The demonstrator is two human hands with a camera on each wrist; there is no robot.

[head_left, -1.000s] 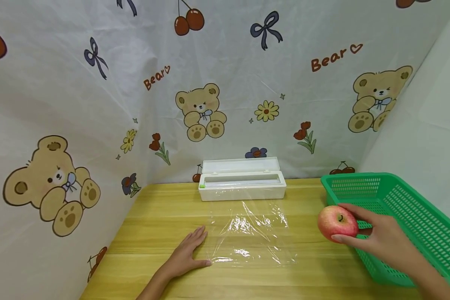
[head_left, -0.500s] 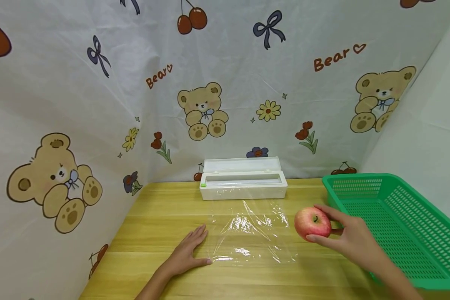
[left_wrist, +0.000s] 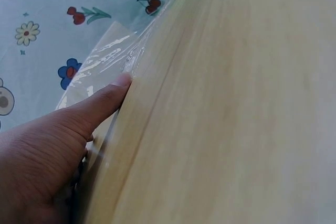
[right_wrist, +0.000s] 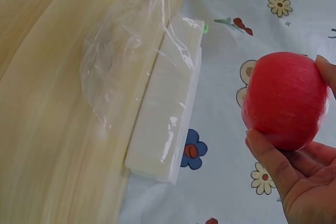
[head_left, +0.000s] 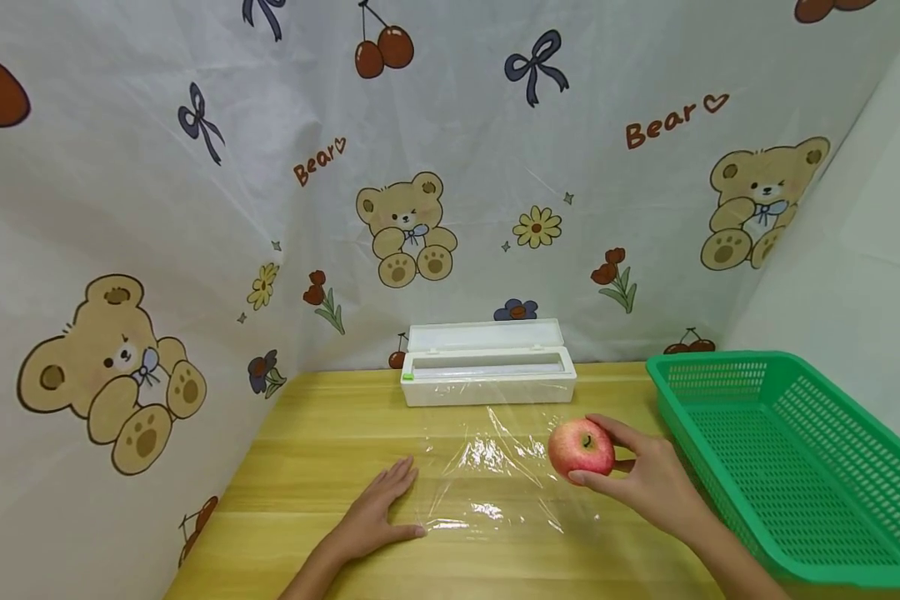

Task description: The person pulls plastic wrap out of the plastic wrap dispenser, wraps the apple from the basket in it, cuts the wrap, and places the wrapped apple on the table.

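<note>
In the head view my right hand (head_left: 648,483) grips a red apple (head_left: 581,448) by its right side, held over the right part of a sheet of plastic wrap (head_left: 483,483). The same apple (right_wrist: 286,100) fills the right of the right wrist view, between thumb and fingers. The clear sheet runs forward across the wooden table to a white wrap dispenser box (head_left: 489,390) with its lid raised. My left hand (head_left: 375,512) lies flat on the table at the sheet's left edge, thumb touching its near left corner. In the left wrist view the thumb (left_wrist: 107,100) rests by the wrap.
A green plastic basket (head_left: 776,558) stands on the right of the wooden table (head_left: 315,433). White cloth with printed bears (head_left: 412,229) hangs behind and at the left of the table.
My right hand has carried the apple leftward, away from the basket and over the wrap. The left hand has stayed in place.
</note>
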